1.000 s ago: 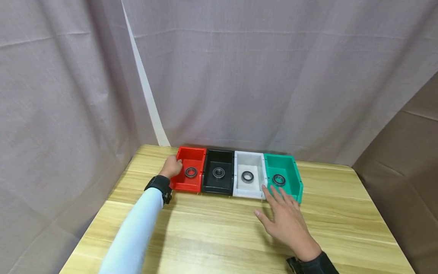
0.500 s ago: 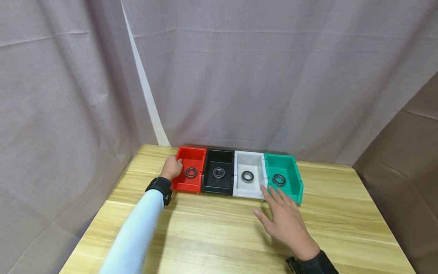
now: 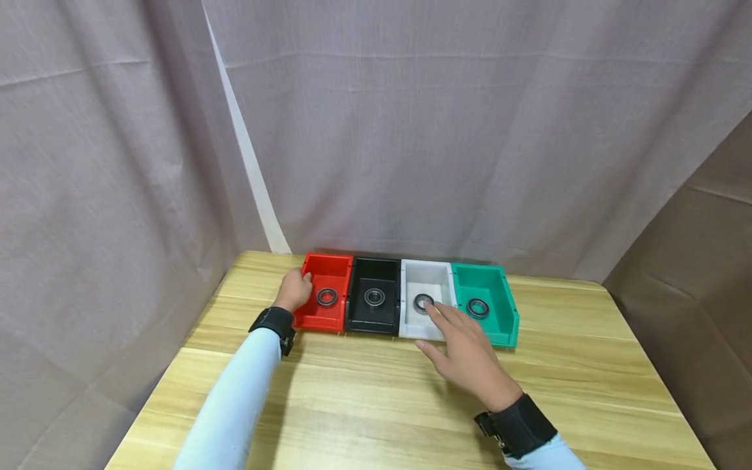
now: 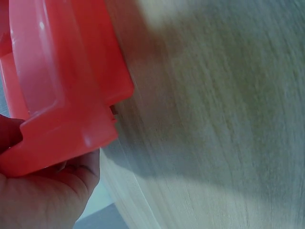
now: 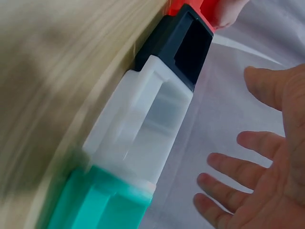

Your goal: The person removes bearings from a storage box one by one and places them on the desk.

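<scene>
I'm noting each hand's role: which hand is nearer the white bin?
The right hand: in the head view, it reaches over the front right corner of the white bin. The left hand grips the red bin, beyond the black bin.

Red bin (image 4: 66, 95) partly outside left wrist view

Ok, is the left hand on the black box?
No, the left hand grips the outer side of the red box, beside the black box.
</scene>
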`<state>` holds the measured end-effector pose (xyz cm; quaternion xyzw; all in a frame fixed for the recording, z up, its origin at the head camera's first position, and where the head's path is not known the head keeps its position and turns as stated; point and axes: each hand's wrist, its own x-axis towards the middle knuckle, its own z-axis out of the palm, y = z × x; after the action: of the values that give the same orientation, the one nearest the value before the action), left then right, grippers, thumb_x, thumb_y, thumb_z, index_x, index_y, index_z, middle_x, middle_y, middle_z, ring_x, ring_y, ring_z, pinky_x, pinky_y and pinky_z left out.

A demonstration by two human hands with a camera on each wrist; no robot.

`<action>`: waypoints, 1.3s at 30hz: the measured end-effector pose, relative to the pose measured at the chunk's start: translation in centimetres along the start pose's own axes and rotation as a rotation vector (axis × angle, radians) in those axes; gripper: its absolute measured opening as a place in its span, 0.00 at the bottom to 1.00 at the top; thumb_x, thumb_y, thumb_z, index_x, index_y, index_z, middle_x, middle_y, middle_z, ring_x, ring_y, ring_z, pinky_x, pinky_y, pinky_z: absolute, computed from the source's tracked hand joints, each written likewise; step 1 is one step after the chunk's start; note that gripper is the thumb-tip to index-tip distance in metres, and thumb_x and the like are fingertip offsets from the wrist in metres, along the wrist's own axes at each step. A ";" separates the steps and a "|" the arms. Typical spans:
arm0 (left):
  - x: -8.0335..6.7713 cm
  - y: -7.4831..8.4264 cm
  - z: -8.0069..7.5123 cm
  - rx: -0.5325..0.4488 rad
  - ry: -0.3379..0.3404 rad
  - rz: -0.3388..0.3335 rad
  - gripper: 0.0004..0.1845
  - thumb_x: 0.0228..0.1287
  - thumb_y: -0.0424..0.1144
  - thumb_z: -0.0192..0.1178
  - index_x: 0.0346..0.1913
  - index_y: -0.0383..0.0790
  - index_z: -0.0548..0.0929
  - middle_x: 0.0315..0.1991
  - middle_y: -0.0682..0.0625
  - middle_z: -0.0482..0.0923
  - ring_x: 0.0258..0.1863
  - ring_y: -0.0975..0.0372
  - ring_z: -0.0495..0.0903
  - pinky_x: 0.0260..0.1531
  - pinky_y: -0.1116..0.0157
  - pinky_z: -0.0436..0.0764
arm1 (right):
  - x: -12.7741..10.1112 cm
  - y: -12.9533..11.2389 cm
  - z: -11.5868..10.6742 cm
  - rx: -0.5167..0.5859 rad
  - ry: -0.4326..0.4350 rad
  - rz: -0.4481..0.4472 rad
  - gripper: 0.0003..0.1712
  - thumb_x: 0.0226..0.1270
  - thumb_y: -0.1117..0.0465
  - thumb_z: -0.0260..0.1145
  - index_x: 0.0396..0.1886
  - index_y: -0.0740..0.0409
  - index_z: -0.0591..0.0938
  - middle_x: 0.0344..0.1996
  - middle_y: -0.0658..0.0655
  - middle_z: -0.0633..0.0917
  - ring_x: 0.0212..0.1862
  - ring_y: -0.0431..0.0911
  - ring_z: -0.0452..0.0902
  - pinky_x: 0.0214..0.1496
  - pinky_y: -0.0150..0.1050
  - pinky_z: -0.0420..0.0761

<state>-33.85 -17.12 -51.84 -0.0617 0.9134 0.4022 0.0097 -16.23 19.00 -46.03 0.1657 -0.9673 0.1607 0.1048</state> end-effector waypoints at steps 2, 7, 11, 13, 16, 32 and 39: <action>0.1 -0.1 -0.1 -0.003 0.002 -0.008 0.20 0.85 0.40 0.48 0.61 0.25 0.78 0.51 0.33 0.83 0.47 0.47 0.80 0.53 0.52 0.80 | 1.2 -0.7 0.4 0.015 -0.001 -0.020 0.45 0.72 0.41 0.72 0.81 0.54 0.70 0.77 0.64 0.76 0.78 0.64 0.70 0.77 0.68 0.69; 0.4 -0.2 -0.1 0.003 0.015 -0.003 0.18 0.85 0.39 0.49 0.59 0.25 0.79 0.49 0.33 0.83 0.46 0.47 0.80 0.53 0.52 0.80 | 4.2 -2.7 1.3 0.062 -0.021 -0.073 0.42 0.74 0.42 0.71 0.81 0.53 0.71 0.76 0.62 0.77 0.77 0.62 0.72 0.78 0.64 0.71; 0.4 -0.1 0.1 0.021 0.028 0.017 0.18 0.84 0.38 0.50 0.56 0.25 0.80 0.46 0.33 0.83 0.44 0.47 0.80 0.50 0.52 0.80 | 6.4 -4.1 2.4 0.069 -0.078 -0.104 0.41 0.77 0.42 0.68 0.82 0.50 0.69 0.78 0.61 0.75 0.78 0.60 0.71 0.80 0.60 0.70; 0.3 0.0 0.2 0.029 0.027 0.024 0.18 0.84 0.38 0.49 0.56 0.24 0.80 0.46 0.33 0.83 0.44 0.47 0.80 0.50 0.52 0.80 | 7.3 -4.7 3.1 0.058 -0.106 -0.119 0.40 0.78 0.42 0.67 0.83 0.48 0.68 0.79 0.60 0.74 0.79 0.59 0.70 0.81 0.59 0.70; 0.2 0.4 0.2 0.025 0.019 0.023 0.18 0.84 0.39 0.49 0.57 0.24 0.80 0.48 0.32 0.83 0.45 0.47 0.80 0.52 0.51 0.80 | 8.8 -5.8 4.2 0.051 -0.143 -0.141 0.40 0.79 0.42 0.66 0.84 0.47 0.67 0.81 0.58 0.72 0.81 0.57 0.68 0.82 0.58 0.69; -0.1 0.2 -0.2 -0.004 0.013 0.034 0.20 0.84 0.37 0.49 0.62 0.22 0.78 0.58 0.28 0.84 0.55 0.41 0.84 0.64 0.45 0.82 | 16.3 -11.7 9.4 -0.059 -0.236 -0.294 0.35 0.79 0.51 0.67 0.80 0.53 0.72 0.77 0.55 0.77 0.80 0.49 0.71 0.86 0.44 0.63; -0.2 -0.3 -0.7 -0.001 0.003 0.036 0.21 0.84 0.38 0.48 0.63 0.22 0.78 0.59 0.28 0.83 0.56 0.40 0.84 0.64 0.44 0.82 | 18.4 -13.6 11.3 -0.111 -0.227 -0.304 0.33 0.78 0.54 0.68 0.78 0.55 0.74 0.75 0.55 0.80 0.79 0.49 0.72 0.88 0.47 0.59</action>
<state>-33.62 -17.79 -51.60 -0.0459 0.9143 0.4024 0.0011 -30.09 -2.29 -48.01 0.3211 -0.9441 0.0697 0.0272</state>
